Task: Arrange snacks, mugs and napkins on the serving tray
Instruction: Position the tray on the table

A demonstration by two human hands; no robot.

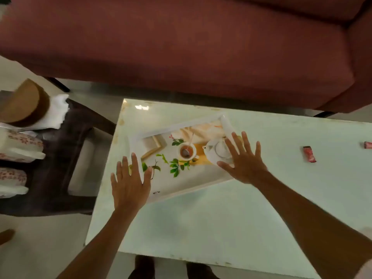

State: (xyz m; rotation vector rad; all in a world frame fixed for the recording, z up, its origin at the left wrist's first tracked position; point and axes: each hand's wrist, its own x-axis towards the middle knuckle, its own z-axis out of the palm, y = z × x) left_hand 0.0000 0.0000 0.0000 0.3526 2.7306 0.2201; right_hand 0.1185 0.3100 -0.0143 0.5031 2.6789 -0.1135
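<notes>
Feet: two dark shoes show just under the near edge of the table.
Table: a pale green glossy table, with both forearms reaching over it from the near side.
Left hand: the left hand is flat, fingers straight and spread, grasping nothing; it lies over the near left corner of the tray.
Right hand: the right hand is also splayed and released, holding nothing, over the tray's right end.
Contact: the blur makes it hard to say whether either palm presses on the tray or hovers just above it.
Tray: the white serving tray sits askew on the left half of the table, its floor printed with a teapot, a cup and green leaves.
Snacks: a red snack packet lies on the table well to the right of the tray; a second packet is cut off by the right edge.
Side stand: a dark stool to the left of the table carries what look like floral mugs, white napkins and a brown round thing.
Beyond: a dark red sofa fills the far side.
</notes>
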